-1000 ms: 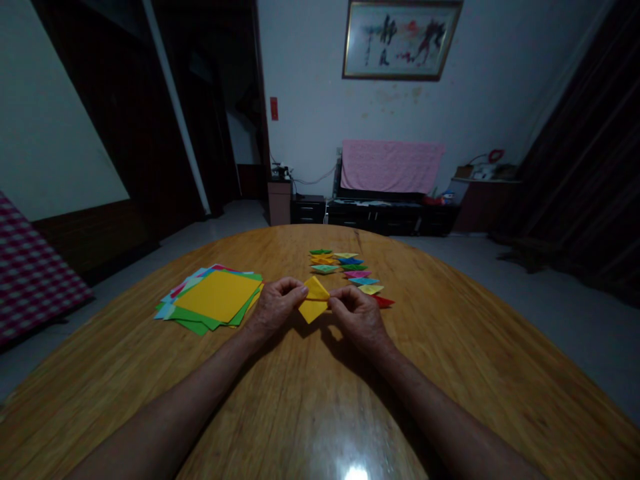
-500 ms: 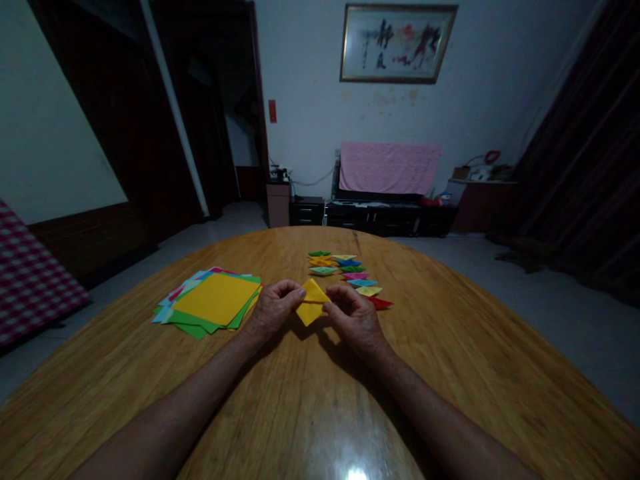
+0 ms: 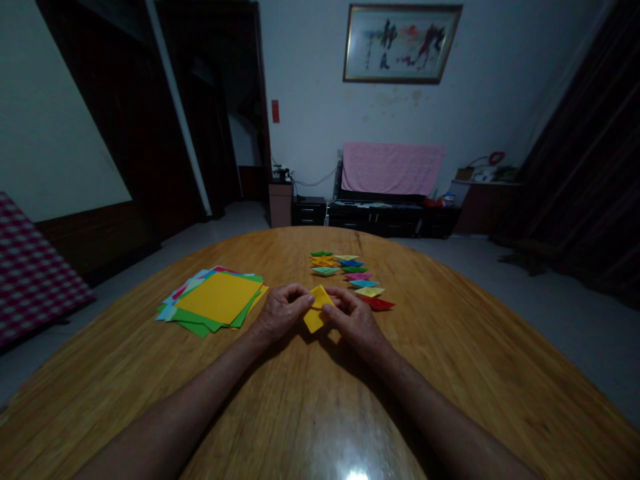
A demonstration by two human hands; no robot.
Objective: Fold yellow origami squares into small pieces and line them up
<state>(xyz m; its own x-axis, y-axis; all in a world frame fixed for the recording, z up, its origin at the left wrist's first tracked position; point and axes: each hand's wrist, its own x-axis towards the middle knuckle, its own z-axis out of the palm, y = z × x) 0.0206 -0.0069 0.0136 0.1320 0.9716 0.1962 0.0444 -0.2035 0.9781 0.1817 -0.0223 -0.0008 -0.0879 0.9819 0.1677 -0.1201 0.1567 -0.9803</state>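
A small folded piece of yellow paper [image 3: 315, 320] is held between both hands, just above the wooden table. My left hand [image 3: 286, 312] pinches its left side, thumb on top. On its right side my right hand [image 3: 357, 319] grips it with the thumb on the near face and the fingers behind. Parts of the paper are hidden under the fingertips. Beyond my right hand lie folded paper boats in two rows, among them a red boat [image 3: 379, 304], a pale yellow boat [image 3: 370, 292] and a light green boat [image 3: 325, 271].
To the left of my hands lies a loose stack of coloured paper sheets [image 3: 220, 298], yellow on top. The round wooden table [image 3: 280, 413] fills the foreground. Behind it stands a low black cabinet [image 3: 395, 219] by the wall, with a pink cloth [image 3: 393, 167] above it.
My hands have come closer together, and the fingers cover more of the yellow paper. The paper has tilted slightly. The view has shifted a little.
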